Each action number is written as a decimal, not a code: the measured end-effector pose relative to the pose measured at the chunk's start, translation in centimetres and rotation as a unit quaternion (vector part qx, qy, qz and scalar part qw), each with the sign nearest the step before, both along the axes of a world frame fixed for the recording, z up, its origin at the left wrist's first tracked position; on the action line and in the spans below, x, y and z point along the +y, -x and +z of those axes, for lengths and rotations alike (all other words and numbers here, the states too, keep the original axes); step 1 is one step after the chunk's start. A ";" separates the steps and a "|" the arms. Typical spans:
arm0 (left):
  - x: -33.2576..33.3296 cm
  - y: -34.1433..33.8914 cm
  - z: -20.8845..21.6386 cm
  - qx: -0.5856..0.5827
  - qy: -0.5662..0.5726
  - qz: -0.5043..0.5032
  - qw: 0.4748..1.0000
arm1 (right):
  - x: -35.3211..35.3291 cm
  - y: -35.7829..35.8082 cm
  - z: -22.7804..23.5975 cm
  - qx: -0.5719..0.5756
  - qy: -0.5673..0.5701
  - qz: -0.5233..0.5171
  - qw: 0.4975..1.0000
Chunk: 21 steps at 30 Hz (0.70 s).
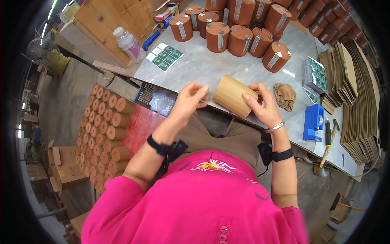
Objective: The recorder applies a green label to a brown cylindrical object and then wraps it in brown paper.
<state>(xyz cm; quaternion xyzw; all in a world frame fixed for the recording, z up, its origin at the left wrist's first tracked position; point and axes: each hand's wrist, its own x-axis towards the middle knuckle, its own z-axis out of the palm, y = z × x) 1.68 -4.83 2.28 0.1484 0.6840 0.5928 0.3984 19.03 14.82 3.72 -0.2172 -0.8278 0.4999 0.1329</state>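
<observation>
My right hand grips a cylinder wrapped in brown cardboard, tilted over the table's front edge. The thumb lies on its side and the fingers reach round its far end. Close to the other end, my left hand has thumb and fingers pinched together, apart from the cylinder. A small pale sliver shows by those fingertips, too small to name. Beyond both hands, several reddish-brown cylinders with metal strips stand grouped on the grey table. A crumpled brown cloth lies just right of my right hand.
Left on the table are a sheet of green labels, a white-capped bottle and a blue-handled tool. At right sit a label stack, a blue tape dispenser, a hammer and cardboard sheets. Wrapped cylinders are stacked at left.
</observation>
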 end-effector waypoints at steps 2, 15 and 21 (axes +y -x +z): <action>-1.1 -2.6 1.1 -0.068 -0.003 -0.005 0.998 | -1.1 -0.2 -1.6 0.092 0.016 -0.041 0.995; 4.3 -7.6 2.8 -0.185 -0.233 -0.035 0.954 | -8.1 -1.8 -0.8 0.269 -0.140 -0.225 0.926; 6.4 -8.4 3.8 -0.139 -0.209 -0.139 0.958 | -8.0 -5.0 -0.1 0.210 -0.134 -0.262 0.932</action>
